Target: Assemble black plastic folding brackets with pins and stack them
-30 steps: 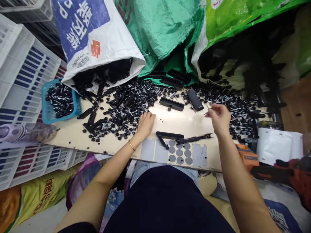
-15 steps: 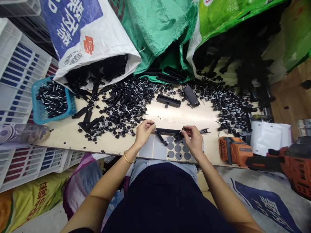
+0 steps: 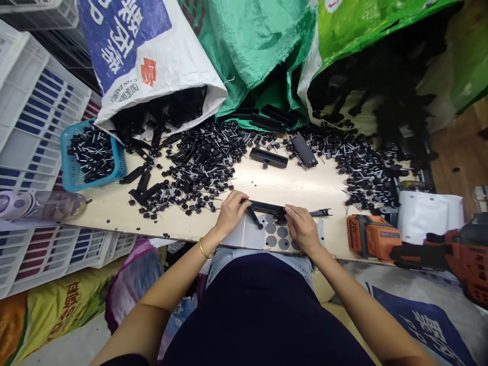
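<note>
Between my hands lies a long black plastic bar (image 3: 267, 207) at the front of the bench. My left hand (image 3: 233, 211) is closed on its left end, fingers pinched together. A short black arm (image 3: 254, 217) slants down from near that end, over a grey sticker sheet (image 3: 249, 236). My right hand (image 3: 303, 226) is closed at the bar's right end, partly hiding a small dark part under the fingertips. Just right of that hand, a thin black forked piece (image 3: 320, 212) rests on the wood.
Heaps of black-headed metal pins (image 3: 209, 157) spread behind my hands. A blue basket (image 3: 121, 160) of similar pins stands left. Farther back are a black tray-like part (image 3: 269, 157) and a flat black plate (image 3: 304, 149). An orange battery (image 3: 375, 236) and power drill (image 3: 467, 259) lie right.
The view has shifted slightly, so the bench appears farther right. My right fingers have settled lower against the bar's right end; my left hand keeps its grip.
</note>
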`<state>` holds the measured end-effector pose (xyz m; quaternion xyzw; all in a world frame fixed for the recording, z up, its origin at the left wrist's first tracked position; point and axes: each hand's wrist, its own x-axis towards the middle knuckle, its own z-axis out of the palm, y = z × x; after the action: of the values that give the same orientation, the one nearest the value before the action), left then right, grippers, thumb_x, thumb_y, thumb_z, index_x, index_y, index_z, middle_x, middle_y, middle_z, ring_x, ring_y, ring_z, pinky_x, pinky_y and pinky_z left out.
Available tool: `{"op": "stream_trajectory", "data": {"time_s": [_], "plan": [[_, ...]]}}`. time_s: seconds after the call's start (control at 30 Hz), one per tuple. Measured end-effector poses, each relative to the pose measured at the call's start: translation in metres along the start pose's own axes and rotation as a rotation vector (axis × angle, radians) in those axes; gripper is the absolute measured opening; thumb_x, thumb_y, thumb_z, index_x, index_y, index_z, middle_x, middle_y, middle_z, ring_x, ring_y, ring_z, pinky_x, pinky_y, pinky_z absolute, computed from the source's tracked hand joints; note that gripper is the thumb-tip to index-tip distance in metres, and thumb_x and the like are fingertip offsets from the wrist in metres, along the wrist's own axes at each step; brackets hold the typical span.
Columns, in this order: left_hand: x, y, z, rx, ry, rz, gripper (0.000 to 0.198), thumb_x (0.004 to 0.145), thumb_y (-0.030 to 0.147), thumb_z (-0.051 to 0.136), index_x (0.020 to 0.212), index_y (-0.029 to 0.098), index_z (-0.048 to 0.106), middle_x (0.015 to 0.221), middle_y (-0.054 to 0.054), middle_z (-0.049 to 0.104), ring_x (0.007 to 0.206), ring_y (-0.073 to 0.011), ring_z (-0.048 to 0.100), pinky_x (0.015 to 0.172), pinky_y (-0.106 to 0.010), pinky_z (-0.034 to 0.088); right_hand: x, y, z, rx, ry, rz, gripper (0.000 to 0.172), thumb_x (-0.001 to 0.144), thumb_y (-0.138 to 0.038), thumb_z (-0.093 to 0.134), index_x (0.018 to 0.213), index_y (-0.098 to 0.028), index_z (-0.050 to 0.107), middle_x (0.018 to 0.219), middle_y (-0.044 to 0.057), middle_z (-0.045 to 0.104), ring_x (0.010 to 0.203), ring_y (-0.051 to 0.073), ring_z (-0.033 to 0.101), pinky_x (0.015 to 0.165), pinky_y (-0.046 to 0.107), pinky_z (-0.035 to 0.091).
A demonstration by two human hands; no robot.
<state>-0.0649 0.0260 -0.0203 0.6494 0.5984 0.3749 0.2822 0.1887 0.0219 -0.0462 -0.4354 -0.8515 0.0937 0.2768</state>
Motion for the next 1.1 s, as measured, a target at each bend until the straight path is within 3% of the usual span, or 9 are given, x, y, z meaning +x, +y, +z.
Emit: {"op": "stream_trajectory", "data": {"time_s": [0.27,0.37,0.5,0.57,0.7,0.77,0.87,0.97,1.1], "plan": [[0.015,-0.005,-0.015,0.183,-0.246,0.205,0.003,0.084,0.017,0.059,0.086,0.018,0.058,0.086,-0.003,0.061,0.081,-0.0155,0.058,0.074,-0.027,0.047,-0.021,-0.002,0.008,-0.099,-0.042,0.017,0.070,0.084,-0.018,0.053,0.145,-0.023,0.018,0.114,0.013,0.060,0.103,0.026,0.056,0.091,0.048,0.043],[0.024,-0.012,-0.019,0.215,-0.361,0.190,0.007,0.079,0.011,0.060,0.081,0.018,0.059,0.081,-0.001,0.062,0.079,-0.0156,0.058,0.074,-0.027,0.047,-0.024,0.001,0.017,-0.120,-0.053,0.038,0.072,0.084,-0.017,0.052,0.144,-0.024,0.015,0.112,0.012,0.060,0.101,0.026,0.057,0.092,0.050,0.040],[0.023,-0.021,-0.020,0.284,-0.358,0.185,0.017,0.075,0.003,0.053,0.077,0.018,0.060,0.077,-0.002,0.063,0.083,-0.0177,0.059,0.075,-0.029,0.047,-0.024,0.007,0.016,-0.133,-0.062,0.006,0.069,0.085,-0.016,0.051,0.143,-0.026,0.014,0.110,0.010,0.059,0.100,0.025,0.056,0.093,0.049,0.040],[0.017,-0.021,-0.023,0.246,-0.315,0.117,0.018,0.075,0.006,0.055,0.087,0.018,0.060,0.081,-0.003,0.065,0.084,-0.0178,0.060,0.077,-0.030,0.048,-0.023,0.005,0.008,-0.139,-0.064,-0.009,0.069,0.086,-0.018,0.050,0.143,-0.026,0.014,0.109,0.010,0.058,0.100,0.025,0.055,0.092,0.048,0.041],[-0.005,-0.011,-0.023,0.076,-0.277,-0.230,0.038,0.077,0.017,0.058,0.113,0.017,0.050,0.071,0.002,0.064,0.065,-0.0140,0.062,0.067,-0.026,0.049,-0.007,-0.018,-0.010,-0.161,-0.036,0.080,0.068,0.084,-0.025,0.053,0.144,-0.027,0.020,0.122,0.015,0.049,0.110,0.030,0.049,0.093,0.051,0.040],[-0.019,-0.003,-0.012,0.002,-0.330,-0.362,0.053,0.077,0.025,0.060,0.126,0.016,0.040,0.065,0.004,0.063,0.060,-0.0151,0.062,0.062,-0.026,0.049,0.011,-0.035,-0.009,-0.115,-0.048,0.042,0.068,0.084,-0.026,0.052,0.144,-0.029,0.022,0.128,0.014,0.046,0.116,0.031,0.046,0.096,0.051,0.038],[-0.036,0.009,0.014,-0.031,-0.398,-0.466,0.075,0.078,0.029,0.059,0.140,0.008,0.022,0.060,0.002,0.063,0.052,-0.0175,0.061,0.057,-0.028,0.049,0.041,-0.053,0.008,-0.066,-0.241,-0.129,0.062,0.085,-0.021,0.048,0.143,-0.029,0.029,0.132,0.012,0.046,0.122,0.029,0.043,0.103,0.051,0.033],[-0.040,0.013,0.033,-0.036,-0.357,-0.543,0.082,0.082,0.029,0.053,0.145,0.003,0.007,0.056,0.002,0.062,0.042,-0.0163,0.057,0.056,-0.029,0.049,0.059,-0.050,0.028,-0.110,-0.411,-0.181,0.060,0.084,-0.013,0.042,0.143,-0.023,0.034,0.128,0.014,0.051,0.115,0.029,0.049,0.099,0.049,0.038],[-0.036,0.015,0.038,-0.105,-0.339,-0.610,0.083,0.085,0.024,0.046,0.147,0.008,-0.008,0.060,0.003,0.065,0.043,-0.0144,0.058,0.058,-0.028,0.051,0.062,-0.024,0.038,-0.088,-0.381,-0.142,0.066,0.080,-0.007,0.039,0.145,-0.016,0.031,0.120,0.017,0.055,0.100,0.028,0.054,0.084,0.042,0.048]]}}
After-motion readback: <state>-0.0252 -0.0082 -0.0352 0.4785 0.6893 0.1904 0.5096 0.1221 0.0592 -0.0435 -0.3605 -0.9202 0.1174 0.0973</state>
